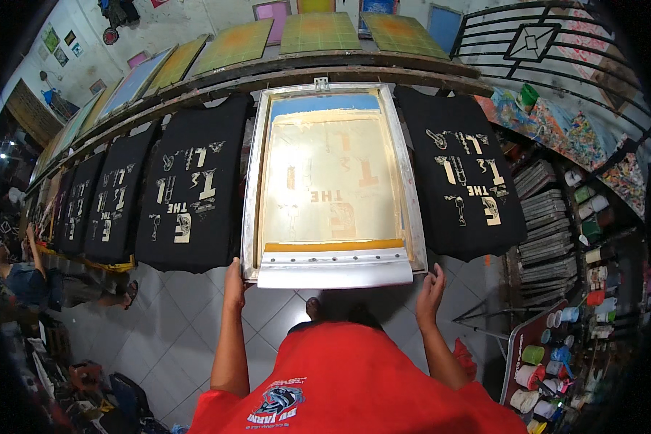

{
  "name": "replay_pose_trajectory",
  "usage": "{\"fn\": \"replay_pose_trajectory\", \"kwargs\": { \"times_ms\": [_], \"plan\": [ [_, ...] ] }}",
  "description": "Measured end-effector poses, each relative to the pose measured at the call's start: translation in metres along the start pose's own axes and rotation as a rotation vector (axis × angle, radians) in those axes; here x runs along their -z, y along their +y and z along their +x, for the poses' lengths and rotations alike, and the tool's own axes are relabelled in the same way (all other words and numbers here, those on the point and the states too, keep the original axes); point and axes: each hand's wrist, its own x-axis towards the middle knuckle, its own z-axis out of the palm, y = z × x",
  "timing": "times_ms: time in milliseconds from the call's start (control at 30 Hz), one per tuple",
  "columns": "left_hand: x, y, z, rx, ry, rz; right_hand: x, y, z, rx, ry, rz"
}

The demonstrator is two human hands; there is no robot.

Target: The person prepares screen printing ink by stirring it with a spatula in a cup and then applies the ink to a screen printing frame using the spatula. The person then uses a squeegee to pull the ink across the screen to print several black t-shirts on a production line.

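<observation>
A screen printing frame (252,181) with a pale mesh lies in front of me, its stencil of letters and shapes showing through. Across its near end rests a wide metal squeegee (333,272), with a yellow-brown blade edge against the mesh. My left hand (234,281) is closed on the near left corner of the frame, fingers partly hidden beneath it. Beside the near right corner is my right hand (430,291), fingers apart and holding nothing. Black T-shirts with cream prints flank the frame, one on the left (195,181) and one on the right (459,217).
More printed black shirts (116,188) continue along the left. Behind runs a rail (267,72) below several yellow-green boards (318,32). Stacked frames (546,224) stand at the right, near paint pots (532,376). Another person (36,267) is at the far left.
</observation>
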Motion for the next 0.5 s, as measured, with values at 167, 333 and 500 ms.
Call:
{"fn": "replay_pose_trajectory", "kwargs": {
  "times_ms": [167,333,500],
  "plan": [
    [0.002,-0.023,0.021,-0.314,0.143,0.324,0.007,-0.060,-0.013,0.711,-0.317,-0.599],
    [-0.014,-0.022,0.017,-0.451,0.349,0.529,-0.011,-0.087,0.005,0.823,-0.499,-0.832],
    [-0.022,-0.016,0.009,-0.484,0.367,0.625,-0.016,-0.093,0.027,0.860,-0.583,-0.798]
  ]
}}
